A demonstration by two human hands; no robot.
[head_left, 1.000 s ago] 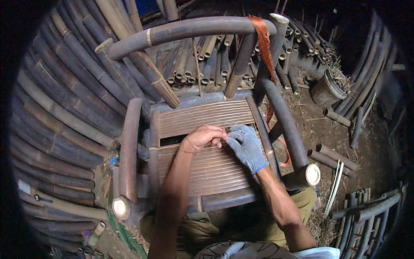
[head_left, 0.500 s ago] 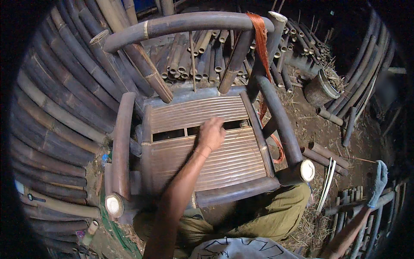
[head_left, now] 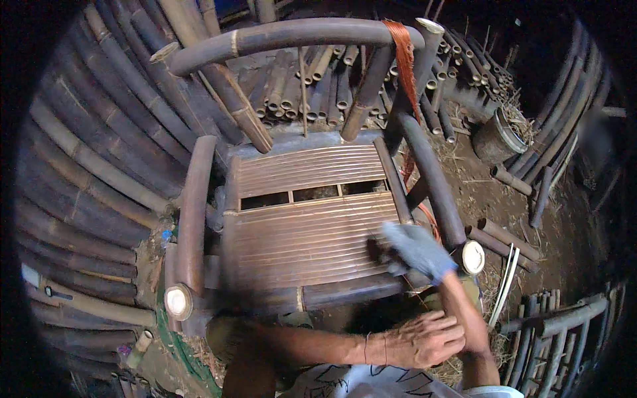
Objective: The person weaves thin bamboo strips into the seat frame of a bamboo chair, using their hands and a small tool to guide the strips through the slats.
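A dark bamboo armchair (head_left: 300,294) stands in front of me, its seat made of thin bamboo slats (head_left: 312,243). Across the slats runs a gap (head_left: 315,193) with two small crosspieces in it. My right hand (head_left: 419,251), in a grey-blue glove, is over the seat's front right corner, smeared by motion; whether it holds anything I cannot tell. Bare and curled closed, my left hand (head_left: 426,338) lies against my right forearm in front of the chair. Its fingertips are partly hidden. Orange strapping (head_left: 402,60) hangs from the chair's back right post.
Large bamboo poles (head_left: 93,179) line the left side. Cut bamboo lengths (head_left: 325,86) are stacked behind the chair. At the right are a bucket of shavings (head_left: 499,138), two short bamboo pieces (head_left: 507,240), pale strips (head_left: 504,285) and a bamboo rack (head_left: 570,318).
My left hand has left the gap in the slats and come down to my right forearm. My gloved right hand has swung in from the far right to the seat's front corner.
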